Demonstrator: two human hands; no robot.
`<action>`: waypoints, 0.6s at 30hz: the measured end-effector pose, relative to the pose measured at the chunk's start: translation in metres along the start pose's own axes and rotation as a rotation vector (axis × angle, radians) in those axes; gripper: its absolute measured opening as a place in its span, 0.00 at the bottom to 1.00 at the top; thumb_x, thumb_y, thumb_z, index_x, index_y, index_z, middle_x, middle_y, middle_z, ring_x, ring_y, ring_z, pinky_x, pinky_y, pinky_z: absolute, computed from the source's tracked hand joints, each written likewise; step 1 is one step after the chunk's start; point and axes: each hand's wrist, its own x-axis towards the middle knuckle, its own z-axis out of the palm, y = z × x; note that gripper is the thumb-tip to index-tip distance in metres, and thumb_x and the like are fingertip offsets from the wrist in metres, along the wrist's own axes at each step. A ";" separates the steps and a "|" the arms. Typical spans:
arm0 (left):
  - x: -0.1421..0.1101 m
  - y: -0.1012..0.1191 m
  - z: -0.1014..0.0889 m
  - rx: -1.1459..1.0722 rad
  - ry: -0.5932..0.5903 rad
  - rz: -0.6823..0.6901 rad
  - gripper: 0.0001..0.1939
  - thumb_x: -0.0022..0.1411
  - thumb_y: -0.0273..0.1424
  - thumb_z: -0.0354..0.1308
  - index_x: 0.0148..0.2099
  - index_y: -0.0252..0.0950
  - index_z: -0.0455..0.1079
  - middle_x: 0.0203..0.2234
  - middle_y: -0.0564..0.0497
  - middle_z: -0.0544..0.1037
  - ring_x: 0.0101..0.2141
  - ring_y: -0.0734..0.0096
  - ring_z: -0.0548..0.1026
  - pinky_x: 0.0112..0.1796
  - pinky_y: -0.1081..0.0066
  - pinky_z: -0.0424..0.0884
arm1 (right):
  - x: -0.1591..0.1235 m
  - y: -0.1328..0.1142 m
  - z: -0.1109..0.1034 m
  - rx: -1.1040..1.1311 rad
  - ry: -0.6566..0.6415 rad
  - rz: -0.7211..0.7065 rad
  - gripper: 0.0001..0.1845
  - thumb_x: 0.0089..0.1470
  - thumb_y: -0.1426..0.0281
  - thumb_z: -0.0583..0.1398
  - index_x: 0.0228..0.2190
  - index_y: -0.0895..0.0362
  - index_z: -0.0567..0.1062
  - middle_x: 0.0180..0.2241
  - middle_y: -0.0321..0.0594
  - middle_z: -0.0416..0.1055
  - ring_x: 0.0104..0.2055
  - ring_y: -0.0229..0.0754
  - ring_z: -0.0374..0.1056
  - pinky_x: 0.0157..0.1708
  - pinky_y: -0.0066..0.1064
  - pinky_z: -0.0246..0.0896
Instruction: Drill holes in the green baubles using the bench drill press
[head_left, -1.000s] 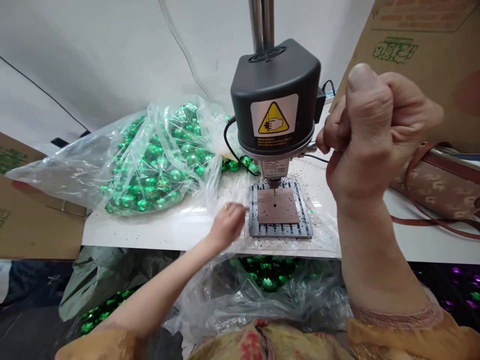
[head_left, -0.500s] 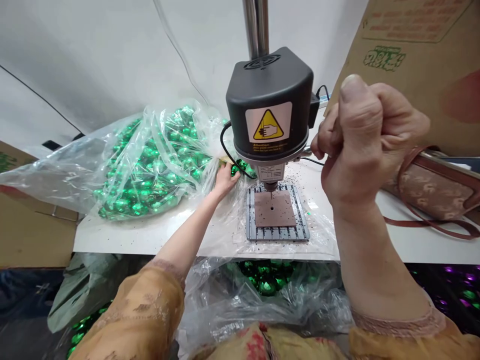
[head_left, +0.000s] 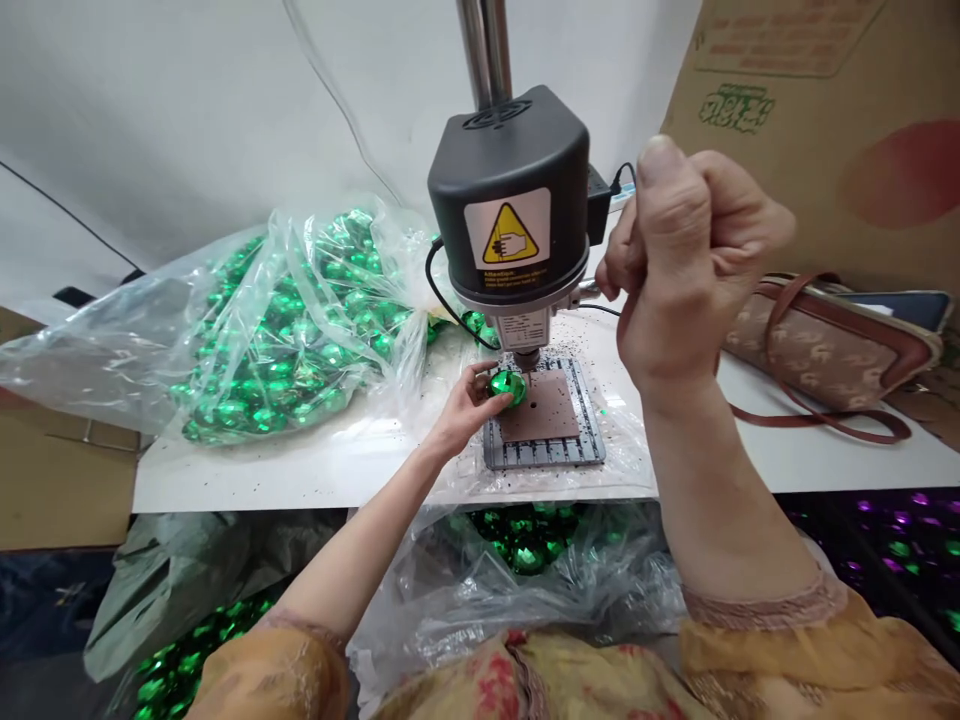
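My left hand [head_left: 466,408] pinches a shiny green faceted ball [head_left: 508,387] between thumb and fingers. It holds the ball over the left part of the brown square pad [head_left: 555,415], beside the drill bit. The pad lies on the slotted metal base [head_left: 592,440] of a small black drill press [head_left: 510,170]. My right hand [head_left: 686,260] is raised at the right side of the machine, closed in a fist around its feed lever [head_left: 589,290]; most of the lever is hidden by the fingers.
A clear plastic bag [head_left: 292,330] full of green balls lies left on the white table [head_left: 247,480]. More green balls [head_left: 525,540] sit in plastic below the front edge. A patterned handbag [head_left: 832,350] and a cardboard box [head_left: 810,150] are on the right. Dark shavings surround the base.
My left hand has come from the bag's mouth to the drill base, bringing a green ball. My right hand keeps its closed grip. The whole view has shifted slightly.
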 end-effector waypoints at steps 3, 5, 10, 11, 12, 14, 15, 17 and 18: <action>0.003 -0.006 0.009 0.055 -0.012 0.051 0.31 0.50 0.44 0.74 0.51 0.36 0.69 0.42 0.46 0.80 0.43 0.63 0.78 0.46 0.62 0.74 | -0.001 -0.001 -0.001 -0.076 -0.027 0.048 0.30 0.58 0.49 0.57 0.19 0.54 0.51 0.16 0.29 0.47 0.17 0.29 0.44 0.18 0.30 0.45; 0.005 -0.007 0.012 0.119 -0.027 0.069 0.30 0.50 0.44 0.73 0.51 0.36 0.70 0.42 0.46 0.79 0.42 0.63 0.77 0.44 0.63 0.74 | -0.002 -0.002 -0.002 -0.083 -0.029 0.065 0.30 0.57 0.48 0.57 0.19 0.54 0.51 0.17 0.30 0.47 0.17 0.29 0.44 0.19 0.30 0.46; 0.003 -0.004 0.016 0.416 -0.012 0.115 0.28 0.53 0.40 0.71 0.54 0.36 0.71 0.36 0.49 0.77 0.33 0.68 0.73 0.34 0.68 0.71 | -0.003 -0.003 -0.002 -0.059 -0.011 0.067 0.31 0.56 0.47 0.58 0.18 0.54 0.52 0.17 0.30 0.46 0.18 0.29 0.44 0.20 0.31 0.46; 0.002 -0.003 0.019 0.471 -0.004 0.144 0.27 0.53 0.39 0.71 0.54 0.37 0.72 0.35 0.50 0.77 0.33 0.68 0.73 0.33 0.68 0.70 | -0.003 -0.004 -0.001 -0.065 -0.010 0.065 0.31 0.56 0.47 0.58 0.18 0.54 0.52 0.17 0.30 0.45 0.17 0.29 0.44 0.20 0.31 0.46; 0.001 -0.003 0.021 0.515 0.004 0.182 0.27 0.53 0.39 0.72 0.53 0.38 0.73 0.36 0.50 0.76 0.34 0.68 0.73 0.33 0.68 0.70 | -0.003 -0.004 -0.001 -0.063 -0.008 0.059 0.31 0.56 0.47 0.58 0.18 0.54 0.51 0.17 0.29 0.45 0.17 0.29 0.43 0.19 0.31 0.45; -0.002 -0.004 0.028 0.579 0.037 0.260 0.25 0.51 0.38 0.73 0.51 0.39 0.74 0.39 0.49 0.75 0.38 0.65 0.74 0.36 0.67 0.71 | -0.002 -0.005 0.000 -0.045 -0.006 0.040 0.31 0.55 0.48 0.59 0.18 0.54 0.51 0.17 0.29 0.44 0.17 0.29 0.43 0.19 0.32 0.44; -0.004 -0.006 0.032 0.595 0.066 0.286 0.25 0.51 0.37 0.73 0.50 0.39 0.74 0.40 0.48 0.75 0.39 0.63 0.74 0.38 0.66 0.71 | -0.002 -0.005 0.000 -0.042 -0.007 0.036 0.31 0.55 0.48 0.59 0.18 0.54 0.51 0.17 0.29 0.44 0.17 0.29 0.43 0.19 0.32 0.44; -0.007 -0.010 0.038 0.578 0.143 0.292 0.26 0.51 0.36 0.73 0.51 0.39 0.72 0.41 0.48 0.75 0.40 0.62 0.75 0.40 0.64 0.72 | -0.002 -0.006 0.000 -0.056 -0.014 0.042 0.31 0.55 0.47 0.58 0.18 0.54 0.51 0.17 0.29 0.44 0.17 0.29 0.43 0.19 0.31 0.44; -0.009 -0.013 0.040 0.552 0.181 0.280 0.27 0.50 0.36 0.73 0.52 0.39 0.71 0.41 0.48 0.76 0.40 0.63 0.75 0.40 0.64 0.72 | -0.002 -0.006 0.000 -0.065 -0.018 0.046 0.31 0.56 0.47 0.57 0.19 0.54 0.50 0.17 0.29 0.44 0.17 0.29 0.43 0.19 0.30 0.45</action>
